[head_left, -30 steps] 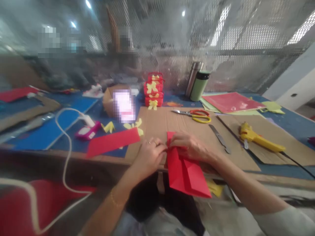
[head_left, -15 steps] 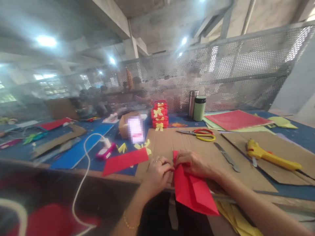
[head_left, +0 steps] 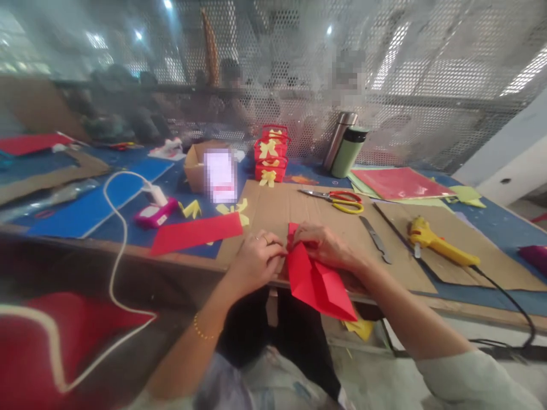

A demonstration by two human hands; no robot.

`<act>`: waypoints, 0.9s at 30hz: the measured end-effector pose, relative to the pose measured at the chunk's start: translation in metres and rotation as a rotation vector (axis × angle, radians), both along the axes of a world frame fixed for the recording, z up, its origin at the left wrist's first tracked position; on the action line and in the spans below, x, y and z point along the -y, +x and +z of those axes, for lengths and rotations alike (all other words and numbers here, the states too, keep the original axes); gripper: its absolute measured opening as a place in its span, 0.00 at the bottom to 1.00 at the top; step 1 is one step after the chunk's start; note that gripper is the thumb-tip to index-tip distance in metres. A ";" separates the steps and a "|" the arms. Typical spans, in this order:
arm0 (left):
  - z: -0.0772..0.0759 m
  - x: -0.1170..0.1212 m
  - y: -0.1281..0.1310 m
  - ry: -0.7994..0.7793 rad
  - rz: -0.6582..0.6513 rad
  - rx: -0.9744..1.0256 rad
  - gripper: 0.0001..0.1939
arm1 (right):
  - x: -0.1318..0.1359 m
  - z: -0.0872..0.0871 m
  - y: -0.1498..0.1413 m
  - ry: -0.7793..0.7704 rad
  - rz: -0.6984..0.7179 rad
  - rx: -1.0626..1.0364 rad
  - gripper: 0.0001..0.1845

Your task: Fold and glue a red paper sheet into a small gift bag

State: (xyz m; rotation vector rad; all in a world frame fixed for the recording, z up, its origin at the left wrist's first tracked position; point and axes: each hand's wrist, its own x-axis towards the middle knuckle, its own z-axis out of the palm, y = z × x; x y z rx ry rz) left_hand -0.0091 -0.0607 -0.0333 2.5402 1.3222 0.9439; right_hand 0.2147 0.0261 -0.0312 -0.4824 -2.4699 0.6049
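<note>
Holding: right hand (head_left: 320, 244), fingers bent closed over the upper end of one folded red paper piece (head_left: 319, 285), its lower, opened-out end extending from the fingers toward the person, past the near edge of the bench (head_left: 504, 225).
Left hand (head_left: 260, 256): fingers curled, thumb and forefinger drawn close together at the paper's left edge; whether they pinch it cannot be told. One ring, one beaded bracelet (head_left: 203, 329) at the wrist.
Cardboard sheet (head_left: 273, 208), one, under and beyond the fingers of both hands.
Red paper strip (head_left: 196, 233), one, flat, just left of the left fingers.
Yellow paper cut-outs (head_left: 234, 209), several, beyond the left fingers.
Purple device (head_left: 156, 213), one, white plug and cable attached, farther left of the left fingers.
Red boxes (head_left: 271, 159), stacked, yellow bows on front, straight beyond the fingers, well apart.
Scissors (head_left: 337, 200), one pair, red and yellow handles, beyond the right fingers.
Flat metal blade (head_left: 376, 240), one, right of the right fingers.
Yellow glue gun (head_left: 442, 244), one, black cord, farther right of the right fingers.
Green flask (head_left: 348, 155), one, far beyond the right fingers.
</note>
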 end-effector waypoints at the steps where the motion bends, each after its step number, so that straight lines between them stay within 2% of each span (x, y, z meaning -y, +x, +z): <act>1: 0.000 0.000 0.000 -0.001 -0.003 0.006 0.12 | 0.001 0.001 0.000 0.001 0.003 -0.007 0.10; 9: 0.000 0.006 0.003 0.053 0.016 0.011 0.14 | 0.011 0.013 0.000 0.018 -0.004 -0.019 0.10; 15: 0.001 0.008 0.003 0.132 0.008 -0.016 0.13 | 0.014 0.016 0.001 0.035 -0.022 0.007 0.11; 27: 0.001 0.008 0.005 0.097 0.021 -0.017 0.12 | 0.018 0.023 -0.004 0.014 -0.055 0.045 0.08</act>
